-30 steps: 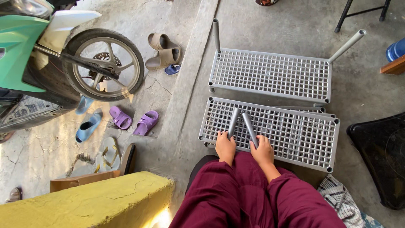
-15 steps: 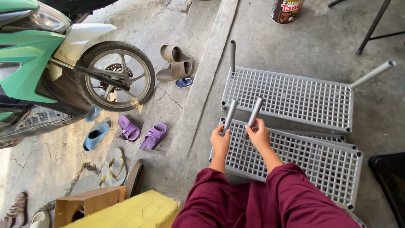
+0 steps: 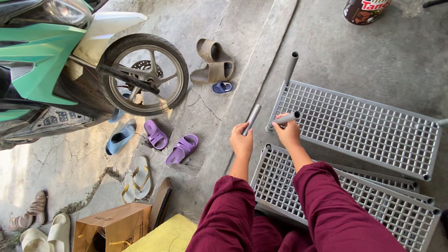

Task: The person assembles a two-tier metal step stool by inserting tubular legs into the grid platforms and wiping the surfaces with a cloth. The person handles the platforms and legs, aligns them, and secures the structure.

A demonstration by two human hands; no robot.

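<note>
While you kneel over the racks, you carry one tube per hand.
Left hand (image 3: 241, 143): closed around the base of a grey tube (image 3: 252, 119) that rises clear of the floor.
Right hand (image 3: 288, 133): wrapped around a second tube (image 3: 285, 118), its end near the far shelf's (image 3: 354, 128) corner.
Handling: likely light, stiff, smooth plastic; grip mid-length.
Near shelf (image 3: 280, 186): flat below your wrists.

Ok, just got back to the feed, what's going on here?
A person in maroon sleeves holds a grey tube in each hand: the left hand grips one tube pointing up and away, the right hand holds another tube at the corner of the far grid shelf. A second shelf lies nearer. Sandals and a scooter wheel sit left.
</note>
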